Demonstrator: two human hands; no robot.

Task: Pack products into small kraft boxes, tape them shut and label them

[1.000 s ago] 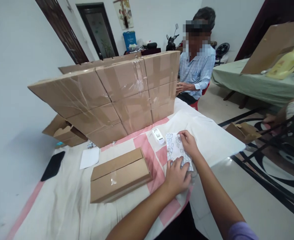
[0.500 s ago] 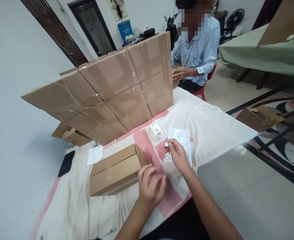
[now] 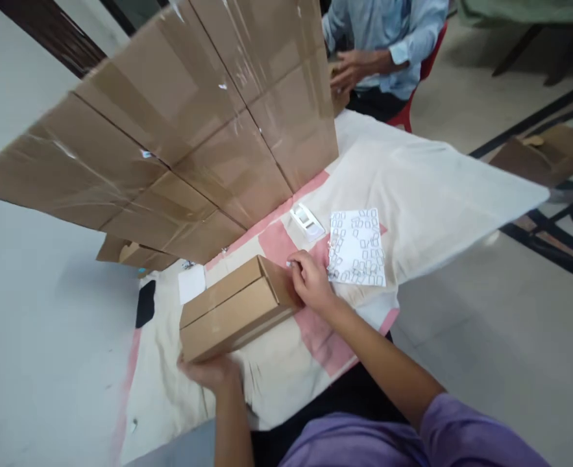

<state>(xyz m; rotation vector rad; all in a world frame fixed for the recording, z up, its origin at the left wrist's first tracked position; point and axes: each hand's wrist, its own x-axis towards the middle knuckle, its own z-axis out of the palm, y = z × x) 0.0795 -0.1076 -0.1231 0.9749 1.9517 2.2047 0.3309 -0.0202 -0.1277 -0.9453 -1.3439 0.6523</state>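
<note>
A closed cardboard box (image 3: 232, 311) lies on the cloth-covered table. My left hand (image 3: 213, 371), a little blurred, grips its near left corner from below. Beside the box's right end is my right hand (image 3: 311, 280), its fingertips pinched on a small white sticker (image 3: 290, 263). To the right of that hand lies a white sheet (image 3: 357, 250) printed with small rectangle outlines. A white plastic tool (image 3: 307, 222), perhaps a tape dispenser, rests just behind, between the sheet and the cardboard wall.
A tall wall of taped cardboard boxes (image 3: 208, 130) stands along the table's far side. White paper (image 3: 191, 284) and a black flat object (image 3: 145, 303) lie at left. Across the table, a person's hand (image 3: 352, 70) rests on cardboard. An open carton (image 3: 544, 155) sits on the floor at right.
My left hand has moved left from the box's right end to its near left corner. My right hand has left the sheet and come to the box's right end, still pinching the sticker. The view tilted down.
</note>
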